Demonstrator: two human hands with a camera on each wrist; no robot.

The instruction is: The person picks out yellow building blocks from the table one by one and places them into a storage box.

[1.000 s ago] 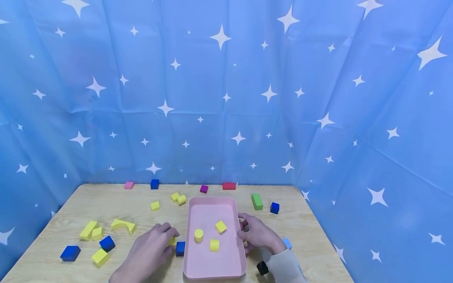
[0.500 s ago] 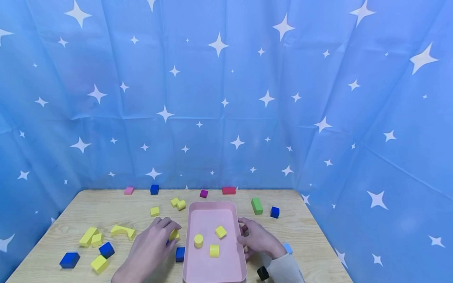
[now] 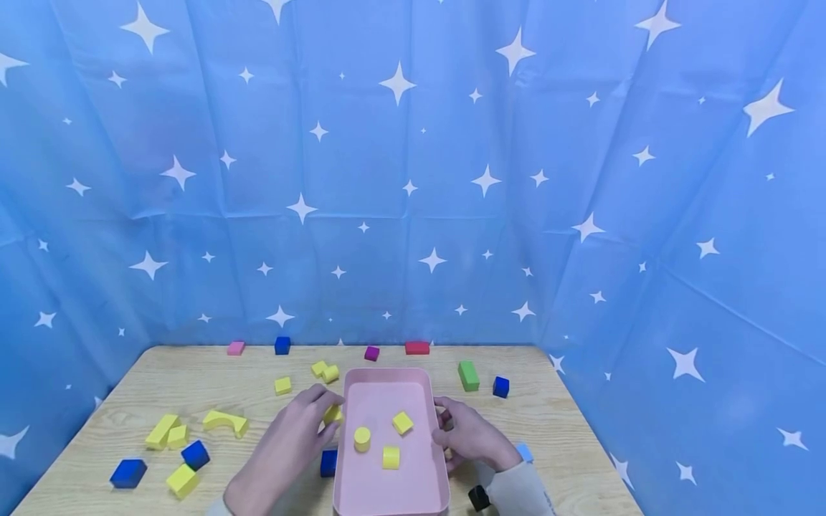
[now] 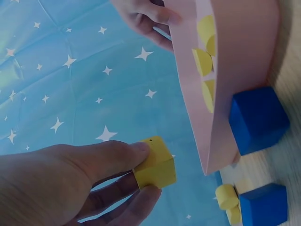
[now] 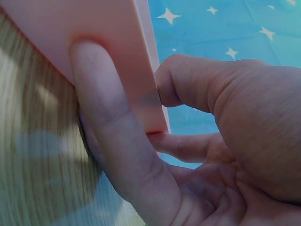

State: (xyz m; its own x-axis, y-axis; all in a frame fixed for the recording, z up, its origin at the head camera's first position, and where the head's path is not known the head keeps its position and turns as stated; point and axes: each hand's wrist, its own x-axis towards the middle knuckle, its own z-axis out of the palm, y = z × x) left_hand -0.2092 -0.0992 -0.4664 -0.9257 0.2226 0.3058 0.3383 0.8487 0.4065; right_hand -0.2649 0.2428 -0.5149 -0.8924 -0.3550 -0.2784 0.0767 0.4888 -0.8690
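In the head view my left hand [image 3: 290,441] is at the left rim of a pink tray [image 3: 413,491]. It pinches a yellow block [image 4: 155,165] between thumb and fingers, held off the table in the left wrist view. My right hand [image 3: 474,437] holds the tray's right side, thumb at the rim and fingers against the outer wall [image 5: 127,61]. Inside the tray lie a yellow cube [image 3: 403,423] and two yellow cylinders [image 3: 362,439]. A blue block [image 3: 328,463] stands close against the tray's left wall; another blue block [image 4: 263,205] shows only in the left wrist view.
On the wooden table's left are a yellow arch [image 3: 226,423], yellow blocks [image 3: 183,481] and blue blocks [image 3: 127,474]. Small yellow pieces [image 3: 282,385], a red block [image 3: 417,347] and a green block [image 3: 468,375] lie farther back. A starred blue curtain [image 3: 361,179] hangs behind.
My left hand has lifted the yellow block and carried it right and away from me, up to the tray's left rim. My right hand has stayed on the tray.
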